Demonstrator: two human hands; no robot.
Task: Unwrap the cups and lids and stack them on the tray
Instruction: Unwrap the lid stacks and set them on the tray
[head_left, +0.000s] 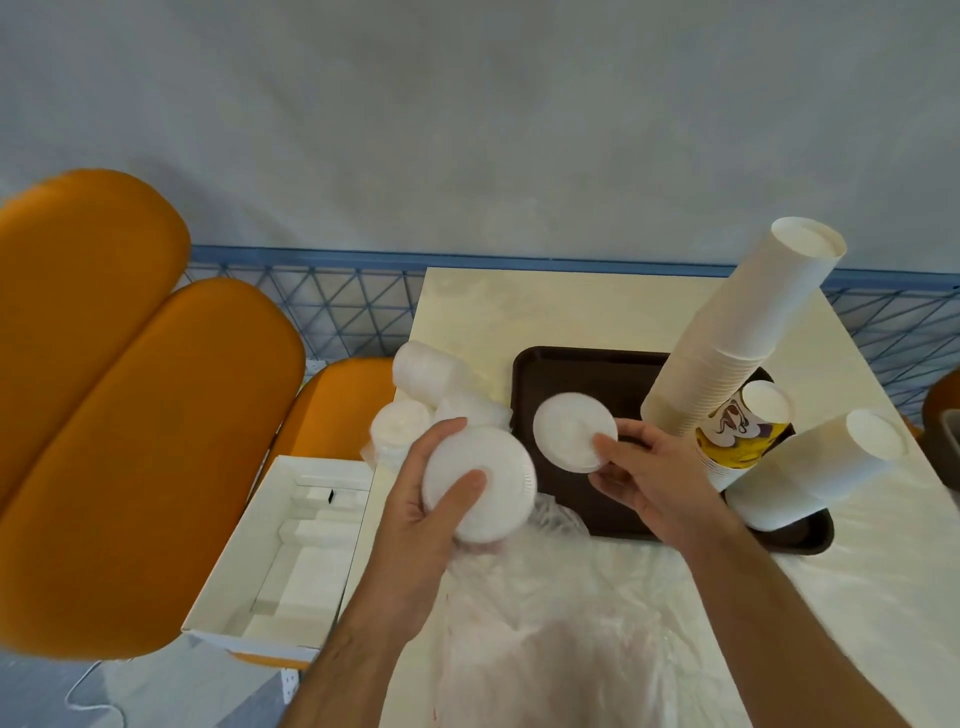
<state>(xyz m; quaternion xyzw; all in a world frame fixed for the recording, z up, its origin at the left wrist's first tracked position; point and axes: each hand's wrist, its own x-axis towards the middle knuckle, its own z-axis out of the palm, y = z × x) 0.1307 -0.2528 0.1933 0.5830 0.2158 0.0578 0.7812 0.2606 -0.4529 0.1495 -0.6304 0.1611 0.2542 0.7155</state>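
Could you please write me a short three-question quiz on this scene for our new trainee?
1. True or false: the tall stack of white cups stands on the brown tray.
2. What does the left hand have in its grip? A) a printed cup B) a stack of white lids C) the plastic wrap
3. Fill in: the right hand pinches white lids over the ____.

Key: 1 true; 2 B; 3 tray.
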